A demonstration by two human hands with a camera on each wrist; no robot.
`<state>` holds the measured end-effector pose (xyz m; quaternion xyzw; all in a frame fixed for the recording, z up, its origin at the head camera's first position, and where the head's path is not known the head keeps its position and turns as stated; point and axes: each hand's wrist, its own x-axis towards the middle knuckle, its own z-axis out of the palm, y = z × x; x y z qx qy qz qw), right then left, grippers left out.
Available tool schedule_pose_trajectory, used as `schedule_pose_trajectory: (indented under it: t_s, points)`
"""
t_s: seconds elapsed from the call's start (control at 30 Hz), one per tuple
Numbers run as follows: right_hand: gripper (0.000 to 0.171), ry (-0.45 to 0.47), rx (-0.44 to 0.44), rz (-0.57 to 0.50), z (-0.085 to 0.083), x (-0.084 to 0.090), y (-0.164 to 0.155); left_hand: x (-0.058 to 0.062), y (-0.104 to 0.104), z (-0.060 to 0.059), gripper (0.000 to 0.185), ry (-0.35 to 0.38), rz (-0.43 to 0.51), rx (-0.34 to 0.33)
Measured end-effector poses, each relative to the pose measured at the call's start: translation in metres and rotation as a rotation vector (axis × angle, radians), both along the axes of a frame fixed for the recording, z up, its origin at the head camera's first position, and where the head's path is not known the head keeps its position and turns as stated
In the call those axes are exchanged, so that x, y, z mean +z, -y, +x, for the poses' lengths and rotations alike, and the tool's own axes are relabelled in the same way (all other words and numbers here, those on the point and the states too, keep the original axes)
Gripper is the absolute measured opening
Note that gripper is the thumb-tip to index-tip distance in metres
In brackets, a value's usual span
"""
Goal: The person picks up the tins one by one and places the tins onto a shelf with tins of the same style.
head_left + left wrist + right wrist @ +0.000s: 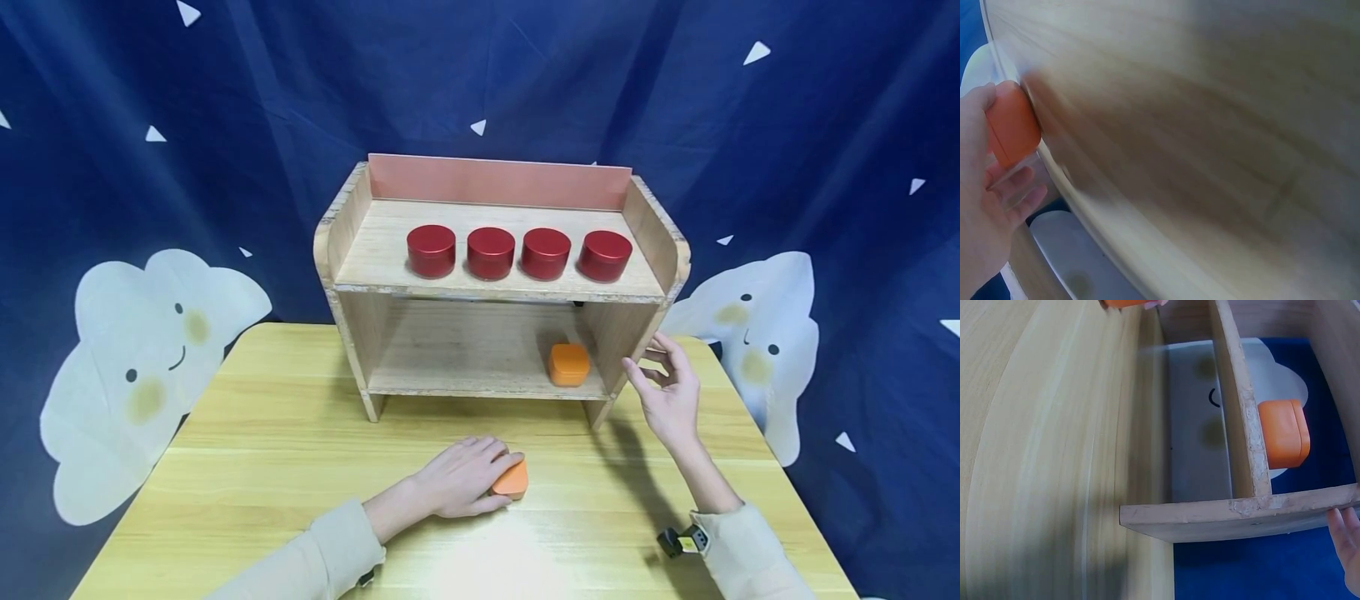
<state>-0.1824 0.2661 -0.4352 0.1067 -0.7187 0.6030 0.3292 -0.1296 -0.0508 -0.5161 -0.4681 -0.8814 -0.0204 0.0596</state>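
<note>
Gripping orange box (513,481), left hand (457,477); right hand (667,392) relaxed beside shelf (637,321).

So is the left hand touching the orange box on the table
Touching. In the head view the left hand lies over the orange box with its fingers on top; the left wrist view shows fingers wrapped round it too.

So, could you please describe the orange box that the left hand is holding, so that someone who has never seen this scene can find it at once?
Start at the wooden shelf standing on the yellow table, then look at the bare tabletop in front of it. There the left hand covers and grips a small orange box. Its twin, the other orange box, sits alone on the lower shelf board, and the red tins stand on top.
</note>
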Motion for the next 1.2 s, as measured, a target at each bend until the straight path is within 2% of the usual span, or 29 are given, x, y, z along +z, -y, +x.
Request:
schedule_pose_trajectory:
  t_s: [0.33,0.6,1.2]
  points:
    - [0.050,-0.004,-0.004,0.007,0.000,-0.001,0.000,0.001,0.003,-0.001,0.060,0.003,0.038,-0.009]
    - [0.051,0.002,-0.006,0.005,0.000,-0.001,0.000,0.012,0.013,0.000,0.062,0.023,0.068,0.003]
    - [0.051,-0.017,-0.001,0.029,0.000,-0.001,-0.001,0.031,0.023,0.000,0.063,-0.119,0.136,0.012]
